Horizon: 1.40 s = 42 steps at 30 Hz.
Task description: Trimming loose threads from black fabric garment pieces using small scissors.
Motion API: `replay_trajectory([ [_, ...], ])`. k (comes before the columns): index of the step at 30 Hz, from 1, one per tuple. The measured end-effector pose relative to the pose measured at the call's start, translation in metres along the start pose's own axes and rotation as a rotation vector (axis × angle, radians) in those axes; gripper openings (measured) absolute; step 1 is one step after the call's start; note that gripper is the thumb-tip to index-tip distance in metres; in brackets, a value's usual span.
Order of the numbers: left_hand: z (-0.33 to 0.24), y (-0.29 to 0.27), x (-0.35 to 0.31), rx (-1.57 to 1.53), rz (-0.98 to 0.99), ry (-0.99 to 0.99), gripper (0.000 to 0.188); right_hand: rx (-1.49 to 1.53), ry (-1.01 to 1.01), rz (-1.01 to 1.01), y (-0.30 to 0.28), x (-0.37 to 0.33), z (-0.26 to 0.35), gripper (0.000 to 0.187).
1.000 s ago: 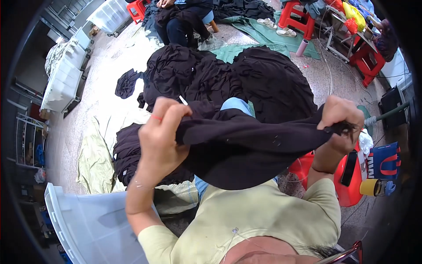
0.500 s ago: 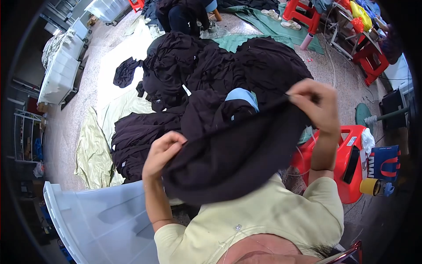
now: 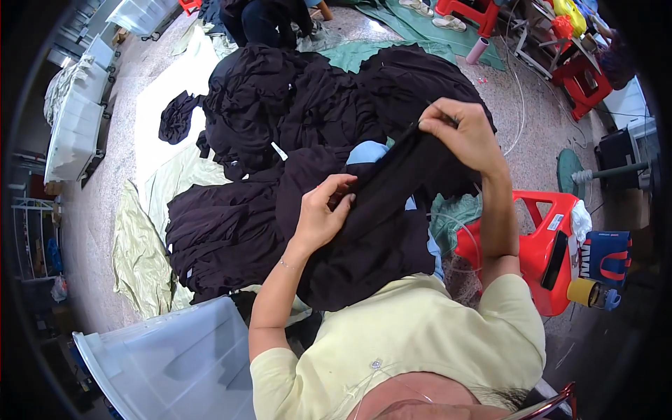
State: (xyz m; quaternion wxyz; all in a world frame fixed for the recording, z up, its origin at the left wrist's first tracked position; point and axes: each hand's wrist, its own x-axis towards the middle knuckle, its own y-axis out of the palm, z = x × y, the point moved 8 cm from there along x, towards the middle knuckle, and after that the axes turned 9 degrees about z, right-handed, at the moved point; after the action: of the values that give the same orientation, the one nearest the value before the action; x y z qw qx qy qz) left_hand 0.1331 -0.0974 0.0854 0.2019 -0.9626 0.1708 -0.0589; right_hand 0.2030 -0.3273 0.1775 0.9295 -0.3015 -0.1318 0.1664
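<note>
Both hands hold a black piece of cloth, which hangs down in front of my chest with its upper edge slanting up to the right. My left hand pinches that edge at its lower left end between thumb and fingers. Higher up, my right hand pinches the edge at its upper right end. Whether the piece is a whole garment I cannot tell. Just beyond it lies a large heap of black fabric bundles, with a light blue cloth partly hidden behind the held piece.
A white plastic bin stands at my lower left. To my right is a red stool bearing a dark phone, beside a yellow cup and a blue bag. Another person sits beyond the heap. White wheeled bins line the left.
My left hand has moved up and right, closer to my right hand, which has shifted left and slightly up. The cloth's edge now slants more steeply and its lower part hangs down.
</note>
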Motion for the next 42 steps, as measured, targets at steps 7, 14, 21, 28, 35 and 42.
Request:
replay_trajectory([
  [7,0.109,0.028,-0.01,-0.826,-0.119,-0.469,0.009,-0.439,0.09,-0.071,0.06,0.014,-0.071,0.007],
  [14,0.146,0.038,-0.027,-0.983,-0.206,-0.616,0.01,-0.119,-0.25,0.272,0.184,-0.056,-0.018,0.015],
  [21,0.124,0.058,-0.013,-1.162,-0.148,-0.547,0.013,-0.409,0.322,0.448,0.111,-0.095,-0.091,0.041],
  [28,0.106,0.078,-0.015,-1.284,-0.092,-0.577,0.007,-0.416,0.396,-0.228,0.072,-0.072,-0.135,0.018],
  [35,0.119,0.062,-0.04,-1.2,-0.152,-0.611,0.005,-0.361,0.285,-0.129,0.081,-0.043,-0.092,0.017],
  [42,0.124,0.063,-0.042,-1.214,-0.171,-0.599,0.008,0.213,0.104,0.113,0.154,-0.051,-0.045,0.013],
])
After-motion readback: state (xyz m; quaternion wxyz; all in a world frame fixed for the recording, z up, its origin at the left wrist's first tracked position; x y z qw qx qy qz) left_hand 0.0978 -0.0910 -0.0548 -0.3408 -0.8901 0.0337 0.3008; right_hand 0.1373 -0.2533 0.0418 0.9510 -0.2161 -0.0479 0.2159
